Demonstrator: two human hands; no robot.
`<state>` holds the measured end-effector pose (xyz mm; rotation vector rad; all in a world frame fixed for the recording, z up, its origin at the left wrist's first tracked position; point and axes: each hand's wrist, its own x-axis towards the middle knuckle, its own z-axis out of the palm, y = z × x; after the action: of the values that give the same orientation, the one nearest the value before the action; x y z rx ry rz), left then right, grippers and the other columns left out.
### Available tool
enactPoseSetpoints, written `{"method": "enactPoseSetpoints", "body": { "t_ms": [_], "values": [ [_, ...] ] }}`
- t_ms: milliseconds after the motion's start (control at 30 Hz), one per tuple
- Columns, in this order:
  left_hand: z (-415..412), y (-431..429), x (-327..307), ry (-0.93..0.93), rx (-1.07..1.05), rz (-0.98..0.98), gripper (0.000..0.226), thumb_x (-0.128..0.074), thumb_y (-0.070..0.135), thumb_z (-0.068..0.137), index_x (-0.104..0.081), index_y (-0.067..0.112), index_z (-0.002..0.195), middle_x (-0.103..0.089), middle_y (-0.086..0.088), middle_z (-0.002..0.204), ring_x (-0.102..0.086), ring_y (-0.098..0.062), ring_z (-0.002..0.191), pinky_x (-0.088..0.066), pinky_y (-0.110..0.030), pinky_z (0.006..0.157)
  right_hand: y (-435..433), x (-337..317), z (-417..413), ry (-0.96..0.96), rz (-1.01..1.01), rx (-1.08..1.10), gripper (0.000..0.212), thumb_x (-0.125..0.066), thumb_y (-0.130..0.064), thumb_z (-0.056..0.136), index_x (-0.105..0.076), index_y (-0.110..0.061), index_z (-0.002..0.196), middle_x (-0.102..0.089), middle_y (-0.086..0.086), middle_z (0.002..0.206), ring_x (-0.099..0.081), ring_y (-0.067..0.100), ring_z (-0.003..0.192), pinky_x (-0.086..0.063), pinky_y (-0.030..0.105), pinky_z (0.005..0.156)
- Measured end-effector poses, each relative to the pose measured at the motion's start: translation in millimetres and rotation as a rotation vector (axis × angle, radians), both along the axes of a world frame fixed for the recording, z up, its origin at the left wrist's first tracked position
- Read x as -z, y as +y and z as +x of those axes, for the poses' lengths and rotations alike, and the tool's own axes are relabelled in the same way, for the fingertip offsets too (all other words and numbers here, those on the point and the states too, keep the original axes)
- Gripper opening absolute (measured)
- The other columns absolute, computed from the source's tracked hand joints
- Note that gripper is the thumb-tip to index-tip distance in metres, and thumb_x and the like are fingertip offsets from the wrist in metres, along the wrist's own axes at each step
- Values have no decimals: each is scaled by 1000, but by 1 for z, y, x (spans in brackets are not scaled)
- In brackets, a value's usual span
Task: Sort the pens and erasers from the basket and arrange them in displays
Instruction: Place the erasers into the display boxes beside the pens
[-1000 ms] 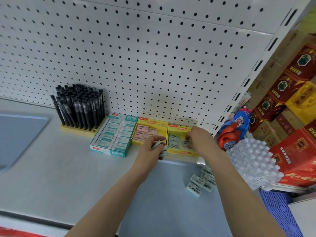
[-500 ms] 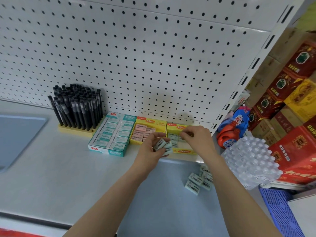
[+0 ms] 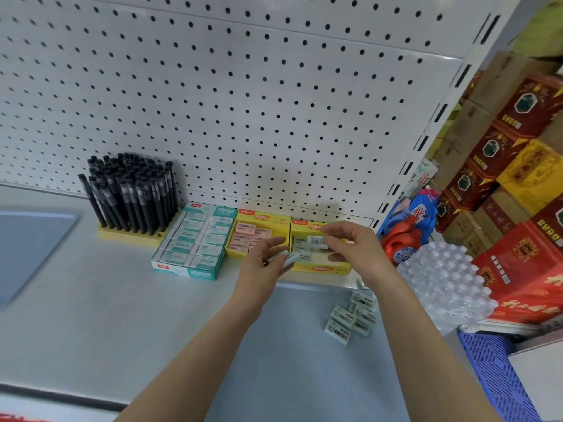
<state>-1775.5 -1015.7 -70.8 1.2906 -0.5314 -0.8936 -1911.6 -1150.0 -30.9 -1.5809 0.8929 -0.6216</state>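
My right hand [image 3: 355, 248] pinches one pale green eraser [image 3: 316, 241] over the right yellow display box [image 3: 320, 268], which has a few green erasers in it. My left hand [image 3: 263, 261] holds a small stack of green erasers [image 3: 291, 258] just left of that box. The middle yellow box [image 3: 262, 220] contains pink erasers. A teal box of erasers [image 3: 195, 242] lies further left. Black pens [image 3: 132, 193] stand upright in a yellow holder [image 3: 128, 236] by the pegboard. Several loose green erasers [image 3: 350, 318] lie on the shelf below my right forearm.
A white pegboard wall [image 3: 243, 102] backs the shelf. To the right are a shrink-wrapped pack of bottles [image 3: 441, 278], an orange detergent bottle [image 3: 399, 242], red cartons [image 3: 518, 263] and a blue basket [image 3: 499, 379]. A blue-grey mat [image 3: 27, 248] lies at left.
My right hand took an eraser from the left hand's stack and lifted it over the right yellow box. My left hand shifted slightly right with its stack.
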Motion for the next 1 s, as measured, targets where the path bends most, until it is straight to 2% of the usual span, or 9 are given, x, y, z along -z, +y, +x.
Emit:
{"method": "enactPoseSetpoints", "body": {
  "t_ms": [67, 167, 300, 467, 567, 667, 800, 900, 1000],
  "values": [
    [0, 0, -2, 64, 25, 7, 20, -53, 3, 97, -60, 10, 114, -65, -13, 111, -69, -20, 96, -56, -27, 84, 0, -2, 0, -37, -15, -20, 20, -65, 4, 88, -71, -14, 95, -66, 11, 99, -70, 17, 79, -59, 26, 72],
    [-3, 0, -5, 121, 81, 22, 19, -57, 16, 97, -64, 6, 112, -69, -14, 103, -69, -22, 86, -57, -26, 78, 5, -5, 3, -30, -59, -208, 21, -69, 8, 82, -69, -8, 95, -71, 13, 101, -71, 21, 91, -57, 27, 82],
    [-2, 2, -9, 170, 77, 16, 16, -60, 13, 94, -64, 6, 108, -70, -15, 102, -70, -25, 86, -56, -24, 71, 13, -7, 9, -52, -92, -330, 23, -64, 18, 78, -65, 1, 93, -72, 13, 95, -70, 20, 94, -56, 26, 82],
    [-1, 6, -10, 41, 71, 2, 13, -64, 7, 91, -64, 14, 103, -70, -11, 104, -70, -23, 86, -56, -25, 68, 15, -5, 14, -131, 92, -224, 26, -46, 18, 85, -65, 4, 96, -68, 18, 96, -70, 28, 94, -57, 33, 85],
    [-1, 7, -9, -114, 48, 7, 20, -68, 8, 88, -64, 17, 106, -70, -5, 101, -69, -17, 86, -58, -27, 72, 13, -6, 13, -59, 71, -233, 15, -55, 3, 92, -69, -1, 99, -68, 10, 92, -66, 18, 84, -56, 28, 78],
    [-1, 5, -7, -206, 28, 27, 25, -73, 10, 85, -64, 21, 105, -68, 1, 95, -67, -5, 76, -59, -33, 77, 12, -6, 10, 34, 33, -314, 15, -66, -2, 88, -69, -7, 102, -69, 4, 88, -63, 11, 77, -54, 23, 70],
    [-2, 7, -5, -152, 30, 37, 27, -77, 9, 80, -66, 22, 100, -69, -1, 97, -66, -5, 83, -57, -26, 73, 11, -5, 7, 64, 35, -331, 18, -68, -2, 87, -70, -9, 105, -70, 1, 92, -65, 10, 80, -55, 24, 73],
    [-2, 8, -4, -108, 19, 33, 26, -77, 6, 79, -68, 21, 98, -69, -2, 98, -64, -13, 95, -54, -19, 70, 4, -4, 5, 28, 16, -197, 25, -59, -3, 94, -70, -18, 110, -63, 3, 95, -63, 10, 72, -55, 22, 76],
    [1, 8, -3, -100, 15, 45, 25, -75, 7, 82, -69, 21, 102, -68, 0, 101, -65, -11, 93, -52, -15, 69, -8, -5, 3, -6, 87, -112, 29, -49, 0, 98, -67, -16, 116, -55, 7, 100, -65, 14, 85, -56, 22, 81]
  ]
}}
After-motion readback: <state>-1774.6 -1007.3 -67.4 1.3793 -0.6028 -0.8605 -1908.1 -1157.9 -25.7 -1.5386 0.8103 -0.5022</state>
